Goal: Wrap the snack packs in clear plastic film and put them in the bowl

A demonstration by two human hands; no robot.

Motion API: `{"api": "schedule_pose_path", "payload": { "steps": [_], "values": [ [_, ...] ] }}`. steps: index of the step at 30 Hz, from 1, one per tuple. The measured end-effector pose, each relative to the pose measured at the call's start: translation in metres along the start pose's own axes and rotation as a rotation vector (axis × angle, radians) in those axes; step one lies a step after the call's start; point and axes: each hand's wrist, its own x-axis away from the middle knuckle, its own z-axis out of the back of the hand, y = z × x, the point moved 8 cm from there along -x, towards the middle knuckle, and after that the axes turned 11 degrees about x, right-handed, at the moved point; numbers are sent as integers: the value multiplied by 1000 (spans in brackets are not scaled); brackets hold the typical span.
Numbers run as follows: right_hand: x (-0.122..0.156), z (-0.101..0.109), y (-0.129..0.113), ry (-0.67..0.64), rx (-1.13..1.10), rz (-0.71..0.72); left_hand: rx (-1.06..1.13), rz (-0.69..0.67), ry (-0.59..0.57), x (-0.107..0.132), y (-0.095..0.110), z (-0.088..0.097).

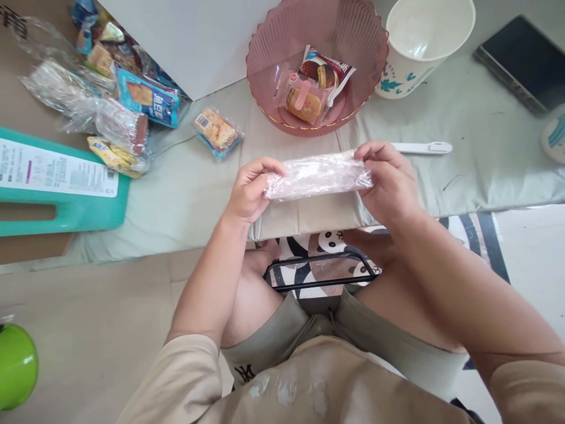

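Observation:
Between my two hands a clear, crinkly plastic packet [318,175] is stretched out lengthwise, above the front edge of the cloth-covered table. My left hand [252,191] pinches its left end between thumb and fingers. At the other end, my right hand [391,179] grips the packet the same way. What the plastic contains, if anything, I cannot make out. Just beyond it stands a pink ribbed bowl [273,109] with a few wrapped snacks [304,100] inside. Partly behind my right hand lies a white flat-handled tool [421,148]. A wrapped pastry [217,132] rests left of the bowl.
A white paper tub [412,73] and a dark phone-like device [525,62] are at the back right. Several snack packets [148,97] pile up at the left, behind a teal jug [88,212]. A green bin [17,366] is on the floor.

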Motion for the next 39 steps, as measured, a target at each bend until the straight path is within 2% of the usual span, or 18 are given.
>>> {"api": "schedule_pose_path", "payload": {
  "steps": [3, 7, 11, 13, 16, 18, 20, 22, 23, 24, 27, 30, 33, 36, 39],
  "values": [
    [1, 0, 0, -55, -82, 9, -3, -58, -10, 0, -1, 5],
    [1, -10, 11, -186, -203, -85, -83, -120, -97, -2, -1, 6],
    [0, -11, 20, -131, -175, -106, -208, -232, -214, -1, 1, 2],
    [0, -11, 22, -97, -140, -124, -291, -248, -222, -2, -3, 3],
    [2, -13, 24, -119, -157, -177, -365, -205, -155, -5, -12, 8],
    [3, -16, 21, -146, -189, -182, -396, -225, -66, -5, -12, 12],
    [3, -12, 15, -97, -170, -141, -504, -365, 108, 0, 0, 16],
    [5, -4, 6, 21, -57, -53, -624, -545, 263, 14, 13, 9],
    [7, 0, 0, 80, 8, 0, -654, -608, 286, 21, 16, 1],
    [11, 1, -6, 120, 52, 52, -649, -632, 250, 25, 14, -10],
    [22, -9, -15, 77, -25, 145, -468, -524, 70, 26, -6, -43],
    [31, -28, -8, -63, -249, 112, -145, -235, -27, 17, -37, -62],
    [33, -40, 3, -117, -389, 27, 91, -6, -69, 10, -58, -75],
    [29, -40, 6, -89, -420, -11, 176, 16, -81, 7, -57, -79],
    [23, -35, 1, -78, -329, 16, 183, 31, -112, 6, -54, -81]
  ]
}}
